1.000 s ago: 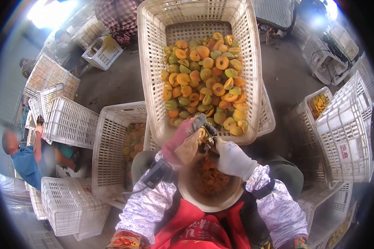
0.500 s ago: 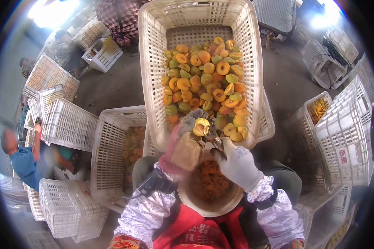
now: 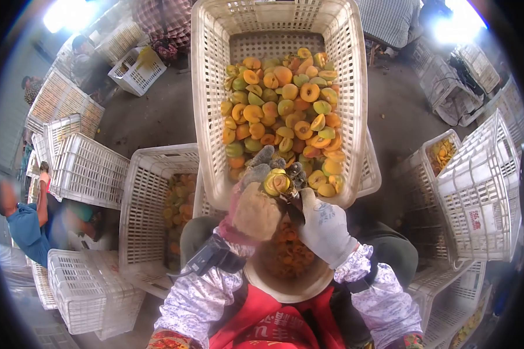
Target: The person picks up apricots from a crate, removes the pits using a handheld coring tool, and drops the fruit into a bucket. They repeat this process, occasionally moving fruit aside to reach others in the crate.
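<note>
My left hand (image 3: 255, 206), in a worn grey, pink and tan glove, grips a yellow peach half (image 3: 276, 182) with its cut face up. Held in the white-gloved fist of my right hand (image 3: 326, 230) is a small pitting knife (image 3: 296, 209), its tip close against the peach half. Fingers hide part of the tool, and its exact shape cannot be made out. Both hands are over the near edge of a white plastic crate (image 3: 355, 104) with many green and orange peach halves (image 3: 285, 107). Between my knees stands a bucket (image 3: 291, 294) with orange scraps (image 3: 291, 253) inside.
To my left is another white crate (image 3: 135, 198) with fruit in it. Stacked crates (image 3: 90, 171) stand farther left, near a person in a blue shirt (image 3: 26, 230). More crates (image 3: 477, 192) and one with yellow fruit (image 3: 442, 152) are on the right.
The peach half has shifted slightly left and down in my left hand and shows a different angle. My right hand has moved slightly, with the tool still at the fruit.
</note>
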Available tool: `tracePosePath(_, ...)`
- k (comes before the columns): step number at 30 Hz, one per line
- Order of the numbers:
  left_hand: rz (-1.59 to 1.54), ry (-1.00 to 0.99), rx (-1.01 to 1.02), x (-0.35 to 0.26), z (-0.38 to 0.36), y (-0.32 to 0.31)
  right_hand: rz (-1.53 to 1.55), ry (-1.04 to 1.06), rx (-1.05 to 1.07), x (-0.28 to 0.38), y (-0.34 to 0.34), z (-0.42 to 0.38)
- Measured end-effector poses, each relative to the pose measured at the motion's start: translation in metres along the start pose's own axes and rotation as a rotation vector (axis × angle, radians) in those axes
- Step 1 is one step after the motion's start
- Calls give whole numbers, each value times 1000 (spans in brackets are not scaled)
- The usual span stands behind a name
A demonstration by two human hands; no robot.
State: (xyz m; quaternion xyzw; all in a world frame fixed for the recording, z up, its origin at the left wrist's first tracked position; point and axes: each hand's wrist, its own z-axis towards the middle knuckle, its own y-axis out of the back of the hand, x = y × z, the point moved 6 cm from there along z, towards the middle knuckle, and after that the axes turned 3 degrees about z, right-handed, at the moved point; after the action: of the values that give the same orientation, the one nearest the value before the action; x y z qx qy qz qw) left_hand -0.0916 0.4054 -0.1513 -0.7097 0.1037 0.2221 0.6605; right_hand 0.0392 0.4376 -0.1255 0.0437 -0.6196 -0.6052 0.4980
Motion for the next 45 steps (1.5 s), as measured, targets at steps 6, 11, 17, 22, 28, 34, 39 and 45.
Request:
tracePosePath(6,546,-171,-33,-4,-1,-7,5,-33,47,2,-1,3)
tracePosePath(11,588,-140,-163,-6,4,-9,-51,-7,51,1,-4,1)
tracePosePath(17,79,-75,-140,9,12,18,-149,102,57,-2,-30,-7)
tracePosePath(22,126,-84,-167,3,7,15,-66,184,101,-1,-38,-4)
tracePosePath(28,323,52,-119,-3,10,10,56,230,-18,2,-38,-7)
tracePosePath(34,316,-108,-126,-5,9,1,-61,136,-46,6,-24,-3)
tracePosePath(39,252,-129,-125,-5,7,13,-109,147,-15,8,-21,-4)
tracePosePath(45,54,-14,-86,3,10,12,344,55,262,-14,-18,2)
